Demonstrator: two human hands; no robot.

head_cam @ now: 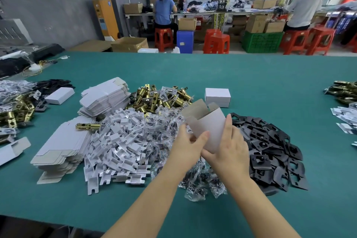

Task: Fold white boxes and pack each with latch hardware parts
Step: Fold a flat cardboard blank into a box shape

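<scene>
I had both hands up over the middle of the green table (251, 75), working one white box (207, 124) held in the air above the piles. The box was half formed: a pale grey-white sleeve of thin card, opened into a tube and tilted with its far end up, where two bare tabs stood open and showed the brownish inner side. My left hand (190, 148) pinched the near lower corner, thumb laid across the front panel and fingers curled behind. My right hand (229, 149) clasped the right edge, thumb and forefinger running up the side of the card, the other fingers wrapped under the bottom end.

Beneath the box lay a heap of clear plastic bags (170, 141) with small dark parts inside. Just left of them sat a pile of white brackets (117, 145), and right of my hands a spread of black plates (270, 152). Beyond the bags was a mound of brass latches (154, 98), with one single latch (87, 126) lying on a stack of flat box blanks (61, 147). A second stack of blanks (106, 96) stood behind it. A finished, closed white box (217, 97) rested on the table just past the one I held.
</scene>
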